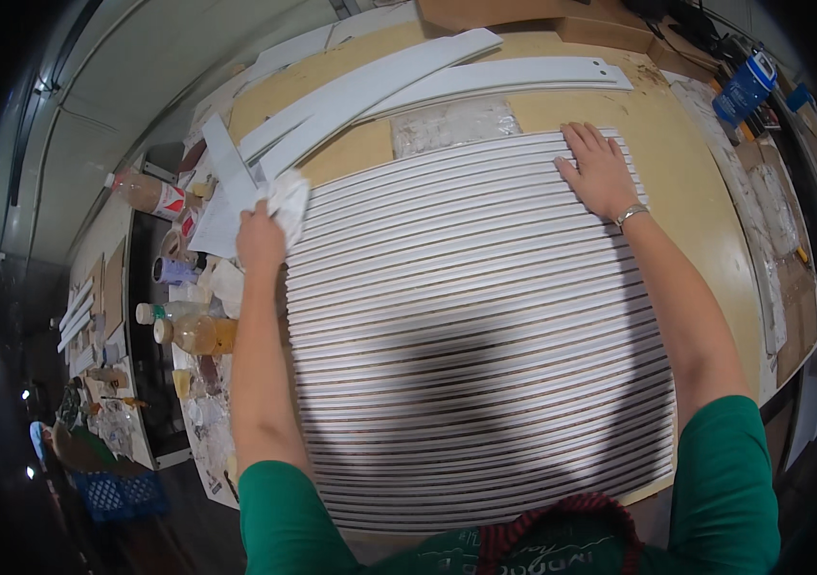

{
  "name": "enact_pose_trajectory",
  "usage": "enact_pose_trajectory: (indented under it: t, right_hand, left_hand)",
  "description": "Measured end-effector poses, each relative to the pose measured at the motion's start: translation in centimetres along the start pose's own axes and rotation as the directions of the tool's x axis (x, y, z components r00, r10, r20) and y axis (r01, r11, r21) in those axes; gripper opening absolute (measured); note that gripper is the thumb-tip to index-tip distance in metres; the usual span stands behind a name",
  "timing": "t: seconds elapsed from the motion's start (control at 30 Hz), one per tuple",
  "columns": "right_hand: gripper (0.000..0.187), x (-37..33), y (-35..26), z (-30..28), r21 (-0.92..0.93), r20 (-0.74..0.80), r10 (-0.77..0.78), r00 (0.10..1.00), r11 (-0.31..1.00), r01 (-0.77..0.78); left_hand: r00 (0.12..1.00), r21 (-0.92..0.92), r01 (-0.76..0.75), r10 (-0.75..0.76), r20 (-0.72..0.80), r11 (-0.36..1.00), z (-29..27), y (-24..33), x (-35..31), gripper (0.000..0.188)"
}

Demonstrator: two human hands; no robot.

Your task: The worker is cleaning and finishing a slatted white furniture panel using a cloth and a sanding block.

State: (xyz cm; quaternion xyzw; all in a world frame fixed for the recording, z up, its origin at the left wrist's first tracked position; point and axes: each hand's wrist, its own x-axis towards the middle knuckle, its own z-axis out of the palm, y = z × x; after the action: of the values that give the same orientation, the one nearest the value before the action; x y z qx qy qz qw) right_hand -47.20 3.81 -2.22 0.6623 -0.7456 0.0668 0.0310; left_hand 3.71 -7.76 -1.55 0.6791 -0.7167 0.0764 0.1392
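Observation:
A large white panel of narrow parallel slats (485,287), dark lines between them, lies flat in front of me. At its far left corner my left hand (262,238) is closed around a crumpled white cloth (289,206), which touches the panel's edge. My right hand (600,177) rests flat on the far right corner, fingers stretched out. A wristband circles that wrist. My shadow falls across the near half of the slats.
Long white strips (370,96) lie crossed beyond the panel on the yellowish table (705,225). Bottles (199,333) and small containers crowd the left side, near a sheet of paper (219,220). A blue jug (746,91) stands at the far right; brown cardboard (609,38) sits at the back.

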Motion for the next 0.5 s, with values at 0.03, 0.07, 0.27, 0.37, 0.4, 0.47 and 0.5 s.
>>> enact_pose_trajectory:
  t: [0.03,0.07,0.27,0.37,0.4,0.47,0.5]
  right_hand:
    - [0.061,0.1,-0.1,0.1,-0.012,0.0,0.001,1.0,1.0,-0.001]
    - [0.061,0.2,-0.2,0.2,-0.023,0.0,0.001,1.0,1.0,-0.001]
    - [0.061,-0.2,1.0,0.9,-0.028,0.007,0.012,1.0,1.0,-0.012]
    - [0.061,0.2,0.4,0.6,0.004,-0.02,-0.02,1.0,1.0,0.02]
    - [0.061,0.4,0.1,0.5,0.007,-0.024,-0.03,0.999,1.0,0.03]
    - [0.062,0.5,-0.2,0.6,0.005,0.002,-0.02,1.0,1.0,0.02]
    - [0.062,0.7,0.1,0.8,-0.003,-0.002,-0.017,1.0,1.0,0.017]
  left_hand:
    - [0.993,0.089,0.109,-0.112,0.026,0.99,-1.0,-1.4,0.1,0.033]
    - [0.993,0.094,0.115,-0.118,0.022,0.989,-0.9,-1.7,-0.1,0.033]
    - [0.926,-0.223,-0.348,0.371,0.069,0.911,-2.3,12.1,-7.0,0.036]
    - [0.978,-0.1,-0.202,0.195,-0.07,0.974,-2.1,3.3,-6.6,0.033]
    - [1.0,-0.065,-0.009,0.009,0.003,0.998,-2.8,-0.4,-6.0,0.032]
    - [0.963,-0.206,0.264,-0.268,0.009,0.942,-5.1,-5.7,-5.9,0.031]
    - [0.936,-0.405,0.31,-0.352,-0.031,0.86,-6.1,-6.4,-5.9,0.031]
